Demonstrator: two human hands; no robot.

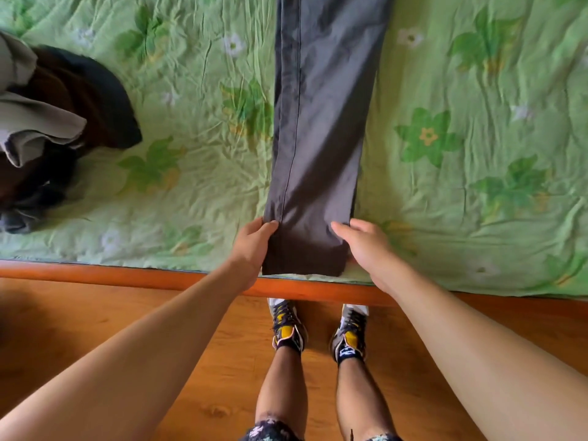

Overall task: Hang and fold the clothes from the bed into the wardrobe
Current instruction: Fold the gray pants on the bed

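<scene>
A pair of dark grey trousers (pixel 321 122) lies flat and lengthwise on the bed, legs stacked, the hem at the near edge. My left hand (pixel 251 246) grips the hem's left side, thumb on top and fingers beneath. On the hem's right side my right hand (pixel 366 246) holds the cloth, its thumb lying over the fabric and its fingers at the edge. The waist end runs out of view at the top.
The bed wears a green floral sheet (pixel 477 154) above an orange wooden frame (pixel 127 275). A heap of grey, brown and black clothes (pixel 47 122) sits at the left. My feet in sneakers (pixel 318 329) stand on the wooden floor against the frame.
</scene>
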